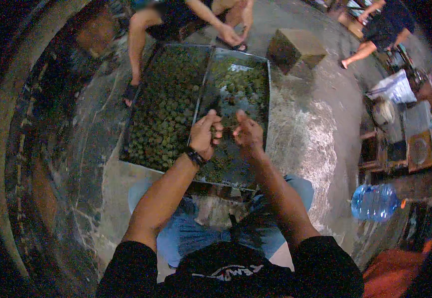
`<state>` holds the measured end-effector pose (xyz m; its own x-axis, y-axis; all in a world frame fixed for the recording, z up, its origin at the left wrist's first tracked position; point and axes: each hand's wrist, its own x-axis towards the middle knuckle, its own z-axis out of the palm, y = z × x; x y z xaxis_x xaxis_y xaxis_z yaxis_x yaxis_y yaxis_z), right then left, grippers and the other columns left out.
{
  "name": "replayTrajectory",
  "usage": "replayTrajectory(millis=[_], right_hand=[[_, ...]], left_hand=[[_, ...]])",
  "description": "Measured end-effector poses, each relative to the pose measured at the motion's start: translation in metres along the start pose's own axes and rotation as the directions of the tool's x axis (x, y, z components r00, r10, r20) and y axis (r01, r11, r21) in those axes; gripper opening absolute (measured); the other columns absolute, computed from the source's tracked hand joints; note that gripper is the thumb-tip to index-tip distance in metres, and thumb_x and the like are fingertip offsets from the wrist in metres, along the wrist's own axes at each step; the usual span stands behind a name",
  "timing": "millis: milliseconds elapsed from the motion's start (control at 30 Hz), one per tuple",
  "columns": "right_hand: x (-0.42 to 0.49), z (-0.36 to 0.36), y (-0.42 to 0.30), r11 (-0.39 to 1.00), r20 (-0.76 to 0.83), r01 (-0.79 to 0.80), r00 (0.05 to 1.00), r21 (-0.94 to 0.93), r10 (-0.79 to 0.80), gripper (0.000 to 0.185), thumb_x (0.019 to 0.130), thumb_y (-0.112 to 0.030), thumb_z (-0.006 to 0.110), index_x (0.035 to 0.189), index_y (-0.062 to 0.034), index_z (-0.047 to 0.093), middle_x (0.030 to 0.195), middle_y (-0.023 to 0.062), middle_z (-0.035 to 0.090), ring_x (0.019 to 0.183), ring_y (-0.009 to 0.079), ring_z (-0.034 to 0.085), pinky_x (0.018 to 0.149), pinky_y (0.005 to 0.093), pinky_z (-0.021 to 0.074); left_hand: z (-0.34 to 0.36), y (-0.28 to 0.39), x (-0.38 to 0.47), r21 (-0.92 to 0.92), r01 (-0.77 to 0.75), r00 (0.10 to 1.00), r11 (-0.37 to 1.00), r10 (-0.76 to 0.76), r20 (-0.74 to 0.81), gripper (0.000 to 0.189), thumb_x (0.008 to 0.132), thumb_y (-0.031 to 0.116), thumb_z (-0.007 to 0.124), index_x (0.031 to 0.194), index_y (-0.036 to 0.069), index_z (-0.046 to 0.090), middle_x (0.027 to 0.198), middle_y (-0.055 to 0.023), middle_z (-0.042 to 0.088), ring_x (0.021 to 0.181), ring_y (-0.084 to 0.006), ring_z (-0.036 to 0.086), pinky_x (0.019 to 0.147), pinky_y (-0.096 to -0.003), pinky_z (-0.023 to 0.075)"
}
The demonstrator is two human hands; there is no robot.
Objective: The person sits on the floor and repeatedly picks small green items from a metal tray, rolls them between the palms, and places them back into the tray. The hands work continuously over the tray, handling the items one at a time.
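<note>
Before me lies a shallow metal-rimmed tray (269, 80), split lengthwise by a thin divider (200, 98). Small round greenish clumps (156, 138) pack its left section. In the right section, yellow-green pieces (238, 80) gather at the far end, with darker ones at the near end and bare patches between. My left hand (205, 135) hovers above the right section beside the divider, fingers curled and thumb extended, a dark band at the wrist. Level with it, over the tray's right side, is my right hand (250, 134), also curled. Whether either holds a small piece is too blurred to tell.
A person (230, 33) squats at the tray's far end, hands near each other. Beyond its right corner sits a cardboard box (298, 46). A large blue water bottle (374, 202) lies on the floor at right, below boxes and a white sack (396, 87). Another person (380, 28) is farther back.
</note>
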<state>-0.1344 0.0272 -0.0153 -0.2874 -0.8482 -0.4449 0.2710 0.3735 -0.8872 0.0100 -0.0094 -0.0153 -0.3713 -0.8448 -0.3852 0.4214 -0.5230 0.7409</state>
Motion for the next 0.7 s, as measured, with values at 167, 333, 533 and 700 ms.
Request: replayTrajectory(millis=[167, 333, 533, 700], right_hand=[[-0.013, -0.007, -0.003, 0.863, 0.219, -0.095, 0.975, 0.495, -0.018, 0.026, 0.077, -0.036, 0.061, 0.081, -0.0113, 0.052, 0.066, 0.0011, 0.055, 0.049, 0.0102, 0.050, 0.039, 0.0240, 0.0335], [-0.019, -0.006, -0.006, 0.927, 0.066, 0.175, 0.976, 0.331, -0.207, 0.024, 0.076, -0.030, 0.065, 0.083, -0.0100, 0.055, 0.066, 0.0008, 0.057, 0.051, 0.0108, 0.054, 0.037, 0.0228, 0.0342], [-0.032, 0.014, 0.011, 0.992, 0.022, -0.015, 1.000, 0.123, 0.012, 0.040, 0.074, -0.046, 0.064, 0.068, -0.0087, 0.049, 0.056, 0.0043, 0.051, 0.035, 0.0104, 0.040, 0.032, 0.0230, 0.0264], [-0.030, 0.021, 0.013, 0.887, 0.219, -0.050, 0.974, 0.459, -0.059, 0.037, 0.074, -0.041, 0.065, 0.083, -0.0071, 0.053, 0.055, 0.0037, 0.049, 0.037, 0.0109, 0.040, 0.033, 0.0235, 0.0264]], left_hand=[[-0.007, 0.000, -0.004, -0.070, 0.076, 0.996, 0.995, -0.072, 0.059, 0.029, 0.086, 0.038, 0.052, 0.082, 0.010, 0.048, 0.060, 0.0027, 0.043, 0.049, -0.0068, 0.043, 0.035, -0.0190, 0.0285], [0.011, 0.001, -0.029, 0.001, -0.113, 0.981, 0.994, 0.112, -0.159, 0.026, 0.088, 0.035, 0.050, 0.086, 0.010, 0.048, 0.069, 0.0005, 0.049, 0.053, -0.0077, 0.045, 0.035, -0.0186, 0.0296], [-0.027, 0.004, -0.036, -0.113, -0.065, 0.992, 0.991, 0.052, -0.113, 0.032, 0.086, 0.044, 0.049, 0.077, 0.013, 0.046, 0.068, 0.0007, 0.050, 0.052, -0.0085, 0.044, 0.037, -0.0226, 0.0305], [-0.022, 0.016, -0.048, 0.011, -0.002, 0.977, 1.000, 0.004, -0.212, 0.042, 0.082, 0.052, 0.050, 0.067, 0.015, 0.039, 0.053, 0.0024, 0.040, 0.038, -0.0085, 0.035, 0.034, -0.0221, 0.0263]])
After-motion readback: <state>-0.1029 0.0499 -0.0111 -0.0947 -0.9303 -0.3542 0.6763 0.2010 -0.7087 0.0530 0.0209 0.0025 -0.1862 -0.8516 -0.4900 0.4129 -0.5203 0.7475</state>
